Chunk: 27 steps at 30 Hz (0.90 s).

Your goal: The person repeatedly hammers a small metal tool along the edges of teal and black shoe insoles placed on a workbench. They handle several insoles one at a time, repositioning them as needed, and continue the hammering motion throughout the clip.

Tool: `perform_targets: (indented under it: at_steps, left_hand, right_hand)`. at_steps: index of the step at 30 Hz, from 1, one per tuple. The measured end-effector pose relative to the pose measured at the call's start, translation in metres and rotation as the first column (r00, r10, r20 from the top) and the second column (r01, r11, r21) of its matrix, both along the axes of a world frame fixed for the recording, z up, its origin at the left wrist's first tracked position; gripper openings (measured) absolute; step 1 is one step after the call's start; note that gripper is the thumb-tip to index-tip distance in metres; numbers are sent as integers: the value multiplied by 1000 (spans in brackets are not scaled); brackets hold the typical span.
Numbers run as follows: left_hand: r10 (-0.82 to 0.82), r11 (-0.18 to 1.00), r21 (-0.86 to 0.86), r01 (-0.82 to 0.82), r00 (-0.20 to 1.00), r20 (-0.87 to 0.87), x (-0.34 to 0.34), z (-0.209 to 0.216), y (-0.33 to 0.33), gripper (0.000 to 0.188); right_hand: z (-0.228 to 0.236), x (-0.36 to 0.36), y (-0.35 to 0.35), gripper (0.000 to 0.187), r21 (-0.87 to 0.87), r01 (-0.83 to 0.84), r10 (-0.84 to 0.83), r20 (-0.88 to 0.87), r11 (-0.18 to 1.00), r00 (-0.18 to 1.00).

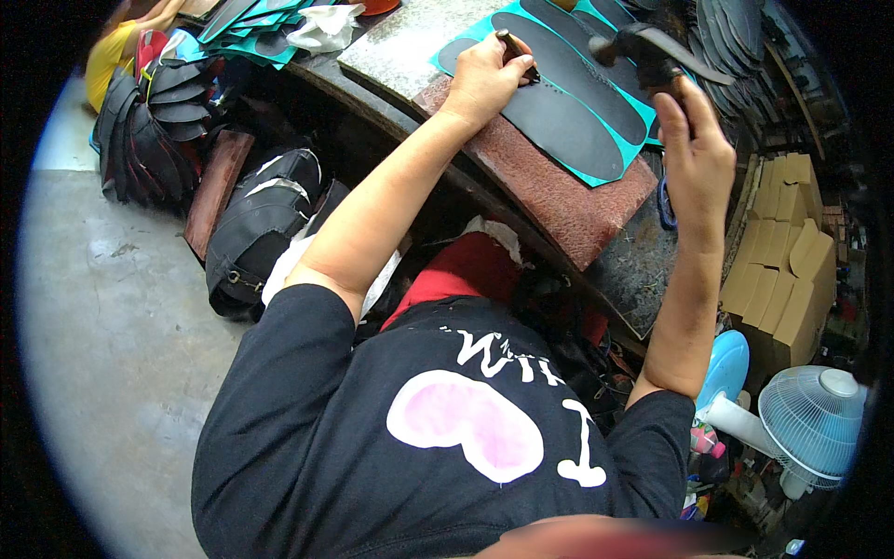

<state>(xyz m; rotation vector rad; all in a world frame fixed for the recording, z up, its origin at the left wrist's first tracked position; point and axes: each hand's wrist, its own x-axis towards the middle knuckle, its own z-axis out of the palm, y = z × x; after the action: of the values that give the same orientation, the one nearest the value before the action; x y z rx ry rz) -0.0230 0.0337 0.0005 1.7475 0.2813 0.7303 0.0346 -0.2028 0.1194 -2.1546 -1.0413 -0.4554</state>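
Observation:
My left hand [489, 79] is closed around a dark punch [508, 42], its tip down on a black sole-shaped piece [568, 135]. Small marks run in a row just right of the tip. The piece lies on a turquoise sheet [607, 177] with other black sole shapes on it. Raised at the right, my right hand [694, 140] grips a hammer [652, 54] whose head has a rounded face and a long curved claw. Most of its handle is hidden by my fingers. Under the sheet is a reddish-brown rough pad [596, 216] on the bench.
Stacked turquoise and black sheets [247, 33] lie at the far left, beside a crumpled white plastic bag [326, 28]. Bundled black pieces [154, 116] and a black bag [265, 228] are left of the bench. Cardboard boxes [782, 261] and a blue fan [812, 424] stand at right.

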Motion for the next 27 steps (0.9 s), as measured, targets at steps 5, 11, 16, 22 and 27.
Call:
perform_targets:
  at_steps: [5, 11, 16, 22, 27]
  left_hand:
    - [50, 888, 458, -47, 999, 6, -4, 11, -4, 16]
    - [95, 875, 472, -108, 994, 51, -2, 10, -20, 16]
    - [-44, 999, -3, 44, 999, 7, 2, 4, -9, 13]
    - [14, 848, 525, -72, 993, 114, 0, 9, -21, 17]
    - [102, 932, 336, -136, 988, 117, 3, 8, -22, 11]
  right_hand:
    - [13, -23, 5, 33, 250, -180, 172, 54, 951, 984]
    - [-22, -5, 11, 35, -152, 94, -90, 36, 984, 995]
    - [-3, 3, -8, 40, -21, 30, -31, -57, 999, 998]
    - [0, -15, 10, 37, 215, -157, 149, 54, 964, 987]
    - [-28, -1, 7, 36, -126, 42, -50, -57, 991, 997]
